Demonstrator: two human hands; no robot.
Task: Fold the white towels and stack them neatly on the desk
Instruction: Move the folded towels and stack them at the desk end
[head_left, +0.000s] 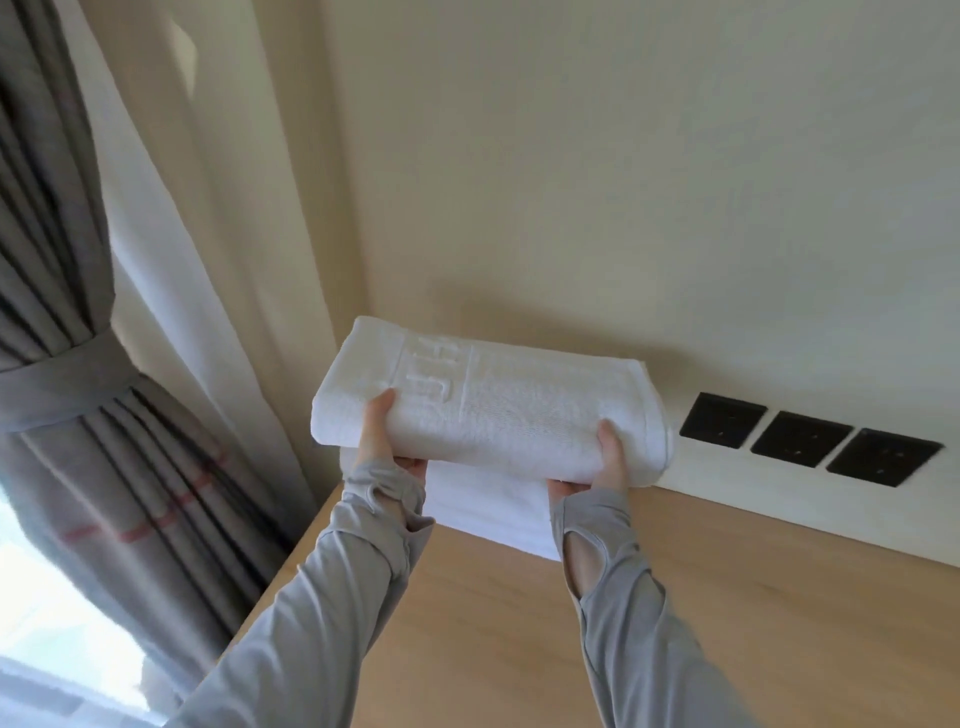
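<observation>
Holding the folded towel (483, 405) in mid-air at centre frame, just above the lower towel (488, 512) lying on the desk (727, 623) against the wall. Could easily land it crooked, judging by the tilt up toward the upper left and the overhang on the right, toward the black sockets (800, 439). Might also drag the lower towel out of line when pulling fingers out from underneath, or let the folds flop open if dropped rather than lowered. Left hand (382, 441): gripping the near left edge, thumb on top, fingers curled under. Right hand (605, 462): same deal at the near right edge, thumb over, fingers tucked beneath. Can't see the fingertips under there, tbh.
</observation>
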